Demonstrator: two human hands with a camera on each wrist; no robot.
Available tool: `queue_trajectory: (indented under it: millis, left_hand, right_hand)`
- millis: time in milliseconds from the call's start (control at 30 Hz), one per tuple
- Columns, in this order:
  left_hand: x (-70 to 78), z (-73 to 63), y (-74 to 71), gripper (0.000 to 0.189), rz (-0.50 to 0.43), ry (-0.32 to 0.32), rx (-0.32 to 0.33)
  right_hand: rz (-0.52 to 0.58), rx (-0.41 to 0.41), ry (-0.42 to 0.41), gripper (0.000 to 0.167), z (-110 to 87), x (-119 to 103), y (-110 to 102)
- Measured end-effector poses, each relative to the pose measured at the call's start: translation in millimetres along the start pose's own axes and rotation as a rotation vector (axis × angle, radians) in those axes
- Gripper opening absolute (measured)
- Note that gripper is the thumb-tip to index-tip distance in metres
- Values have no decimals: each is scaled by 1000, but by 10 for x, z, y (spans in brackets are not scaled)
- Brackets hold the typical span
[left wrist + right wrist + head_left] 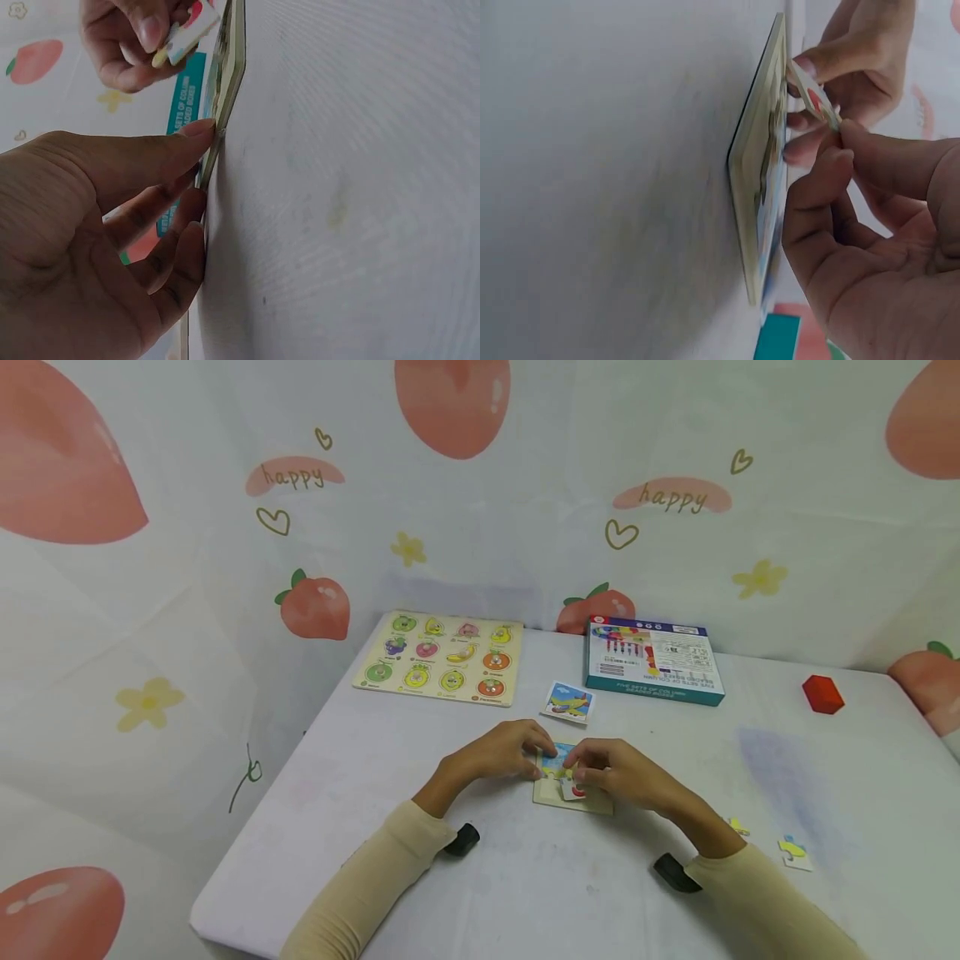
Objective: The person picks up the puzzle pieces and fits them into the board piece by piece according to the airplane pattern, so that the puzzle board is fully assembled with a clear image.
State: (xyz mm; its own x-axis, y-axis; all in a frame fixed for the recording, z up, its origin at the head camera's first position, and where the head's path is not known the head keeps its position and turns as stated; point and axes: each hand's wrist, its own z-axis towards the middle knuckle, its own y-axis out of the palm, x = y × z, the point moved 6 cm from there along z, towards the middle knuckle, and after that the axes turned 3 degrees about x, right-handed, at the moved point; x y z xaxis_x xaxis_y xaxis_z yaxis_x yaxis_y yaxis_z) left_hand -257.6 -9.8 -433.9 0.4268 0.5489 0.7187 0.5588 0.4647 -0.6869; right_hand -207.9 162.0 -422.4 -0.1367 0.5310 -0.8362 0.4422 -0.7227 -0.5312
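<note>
- Head view: my right hand is the nearer one to the puzzle piece; its fingers pinch this one piece, which lies at their lower left, near the centre of the frame, over the bare lower part of one tray. The long axis I cannot tell. My left hand, with bent fingers, holds the tray's left edge.
- Same view, counted: two loose pieces at the lower right, one picture card above the tray, one fruit board, one box and, at the right, one red block, all on the worktop.
- Left wrist view: the pinched piece is at the top, tilted; my left thumb touches the tray's edge.
- Right wrist view: my thumb and forefinger pinch the piece's lower end, upper right of the frame; whether it touches the tray, I cannot tell.
</note>
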Motion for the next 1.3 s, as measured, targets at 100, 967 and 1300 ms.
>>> queue_trajectory:
  millis: [100, 967, 1300]
  left_hand:
    - [-2, 5, -1, 36, 0, 0, 3]
    - [-2, -10, -14, 43, -7, 0, -8]
    - [4, -4, -6, 41, -1, -2, -6]
  right_hand:
    - [10, 7, 2, 15, 58, -34, 42]
    - [-56, 127, 141, 4, 227, -8, 123]
    - [-135, 65, 99, 18, 161, -60, 152]
